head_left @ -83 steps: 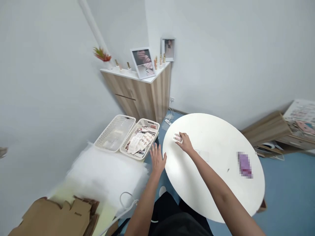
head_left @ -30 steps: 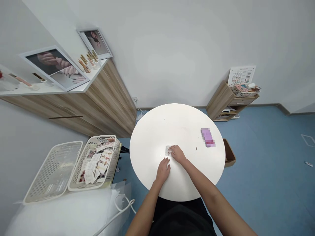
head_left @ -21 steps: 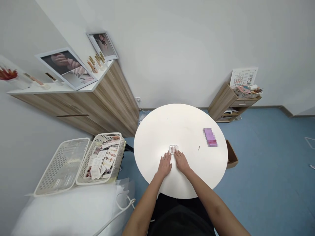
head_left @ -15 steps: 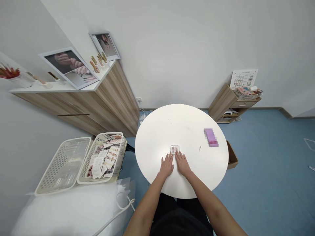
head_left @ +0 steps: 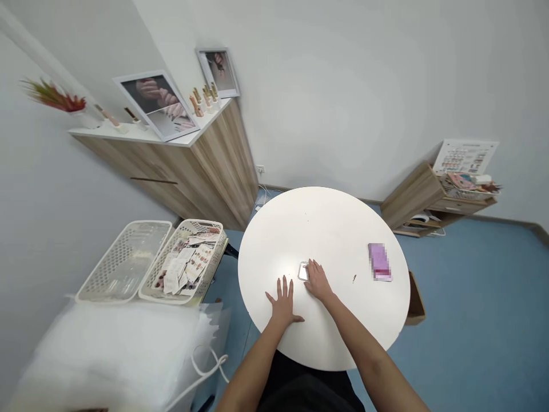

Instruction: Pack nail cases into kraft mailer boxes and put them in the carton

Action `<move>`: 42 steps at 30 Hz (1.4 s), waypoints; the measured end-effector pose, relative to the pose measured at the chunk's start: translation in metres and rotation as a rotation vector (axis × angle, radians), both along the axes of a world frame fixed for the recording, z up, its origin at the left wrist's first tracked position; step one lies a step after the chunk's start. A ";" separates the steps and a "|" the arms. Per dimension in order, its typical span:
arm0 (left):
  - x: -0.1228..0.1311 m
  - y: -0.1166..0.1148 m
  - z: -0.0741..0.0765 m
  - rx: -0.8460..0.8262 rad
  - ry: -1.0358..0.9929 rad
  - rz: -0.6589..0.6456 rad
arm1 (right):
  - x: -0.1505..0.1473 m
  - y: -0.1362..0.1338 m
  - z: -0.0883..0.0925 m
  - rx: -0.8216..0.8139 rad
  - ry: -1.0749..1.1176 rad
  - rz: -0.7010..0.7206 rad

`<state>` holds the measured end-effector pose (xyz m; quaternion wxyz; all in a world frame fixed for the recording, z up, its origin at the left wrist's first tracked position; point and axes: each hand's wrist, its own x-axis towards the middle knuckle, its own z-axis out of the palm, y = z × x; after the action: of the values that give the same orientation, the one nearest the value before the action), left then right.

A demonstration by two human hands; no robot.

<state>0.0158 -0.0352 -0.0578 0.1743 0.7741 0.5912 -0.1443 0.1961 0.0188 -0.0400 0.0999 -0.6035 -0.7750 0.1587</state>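
Lying near the middle of the round white desk [head_left: 334,229], slightly toward ten o'clock from its centre, is a small flat case [head_left: 302,272] with clear edge and white middle. The right hand [head_left: 318,282] reaches it from the five o'clock side. Its fingers are close together, over the three o'clock side of the case; whether they pinch it or only touch it, I cannot tell. The left hand [head_left: 282,309] is toward eight o'clock, apart from the case, palm down on the desk, with fingers spread wide and holding nothing. Toward three o'clock lies a purple thing [head_left: 380,261], blurred into squares. Outside the desk, at nine o'clock, two white baskets stand side by side; the nearer basket [head_left: 215,252] contains printed cards [head_left: 184,269].
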 end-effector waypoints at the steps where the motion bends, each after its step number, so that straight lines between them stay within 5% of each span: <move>1: 0.002 0.000 -0.003 0.012 0.006 0.007 | 0.004 0.008 -0.003 0.002 0.005 0.039; 5: 0.006 -0.001 -0.008 0.037 -0.035 0.021 | 0.021 0.042 -0.013 0.059 0.051 0.145; 10: 0.008 -0.003 -0.010 0.007 -0.090 0.043 | 0.046 0.079 -0.022 0.111 0.070 0.109; 17: 0.009 -0.006 0.004 0.080 -0.282 0.089 | 0.034 0.075 -0.020 0.171 0.079 0.055; 21: -0.013 -0.024 0.018 0.110 -0.410 0.245 | -0.017 0.065 -0.008 0.231 0.143 0.234; 26: -0.080 -0.090 0.035 0.319 -0.411 0.519 | -0.116 0.041 0.013 0.240 0.209 0.471; 35: -0.226 -0.221 0.052 0.419 -0.241 0.919 | -0.302 -0.069 0.041 0.126 0.175 0.890; 42: -0.283 -0.258 0.048 0.313 -0.192 0.953 | -0.388 -0.130 0.036 -0.023 -0.001 1.068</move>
<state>-0.2674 -0.2933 -0.0093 0.1563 0.4450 0.8745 0.1132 -0.1921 -0.1116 -0.0040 -0.0016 -0.1261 -0.9726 0.1955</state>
